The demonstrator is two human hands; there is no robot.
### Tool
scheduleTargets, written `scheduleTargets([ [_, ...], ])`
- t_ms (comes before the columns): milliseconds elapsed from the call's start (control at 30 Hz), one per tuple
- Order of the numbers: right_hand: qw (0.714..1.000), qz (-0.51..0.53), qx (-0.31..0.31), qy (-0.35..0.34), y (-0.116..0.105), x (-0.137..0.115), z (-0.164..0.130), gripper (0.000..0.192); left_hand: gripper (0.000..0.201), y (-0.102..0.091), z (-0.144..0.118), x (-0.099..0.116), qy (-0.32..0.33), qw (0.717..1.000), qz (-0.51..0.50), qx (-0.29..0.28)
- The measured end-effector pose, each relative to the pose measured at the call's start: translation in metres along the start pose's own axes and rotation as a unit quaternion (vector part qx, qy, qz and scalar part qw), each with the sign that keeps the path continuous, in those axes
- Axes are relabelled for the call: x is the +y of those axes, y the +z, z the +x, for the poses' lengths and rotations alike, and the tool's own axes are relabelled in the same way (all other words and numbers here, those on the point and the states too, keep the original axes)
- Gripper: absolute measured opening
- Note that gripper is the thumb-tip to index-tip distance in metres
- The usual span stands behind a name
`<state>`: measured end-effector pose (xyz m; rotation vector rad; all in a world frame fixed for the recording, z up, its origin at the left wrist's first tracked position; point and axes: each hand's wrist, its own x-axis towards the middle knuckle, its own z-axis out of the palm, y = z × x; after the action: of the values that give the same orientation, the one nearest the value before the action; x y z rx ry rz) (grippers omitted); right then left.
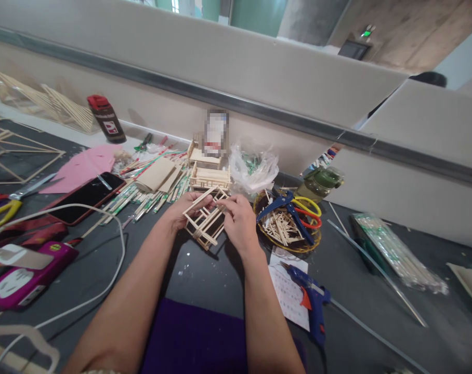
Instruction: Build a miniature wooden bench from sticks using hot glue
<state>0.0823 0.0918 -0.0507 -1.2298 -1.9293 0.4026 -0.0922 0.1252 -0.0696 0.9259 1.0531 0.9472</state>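
Note:
Between my hands, raised over the dark table, is a small frame of wooden sticks (205, 221), tilted toward me. My left hand (184, 209) grips its left side, with the thumb along the upper bars. At its upper right edge the fingers of my right hand (238, 218) are closed; a stick seems pinched there, though the fingertips partly hide it. Just behind stands a stick-built model piece (210, 176). To the right of my right hand sits a basket (288, 246) of cut sticks, with blue-handled cutters (285, 208) and scissors (308, 210) lying on top.
A blue glue gun (312, 296) rests on a paper sheet (285, 280) at right. Wrapped chopsticks (400, 254) lie farther right. On the left are a phone (88, 195), a purple power strip (33, 275), a white cable (121, 244) and scissors (15, 197). A bottle (107, 119) stands behind.

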Motion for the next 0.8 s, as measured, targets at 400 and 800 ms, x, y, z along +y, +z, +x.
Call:
scheduleTargets([
  [400,1.000,0.000,-0.002,0.002,-0.0014,-0.0014,0.0002,0.045,0.045,-0.0013,0.0010,-0.0016,0.008,1.000,0.011,-0.003],
  [800,1.000,-0.003,-0.002,0.006,-0.0016,-0.0015,0.0006,0.046,0.046,-0.0016,0.0012,-0.0017,0.007,1.000,0.018,-0.007],
])
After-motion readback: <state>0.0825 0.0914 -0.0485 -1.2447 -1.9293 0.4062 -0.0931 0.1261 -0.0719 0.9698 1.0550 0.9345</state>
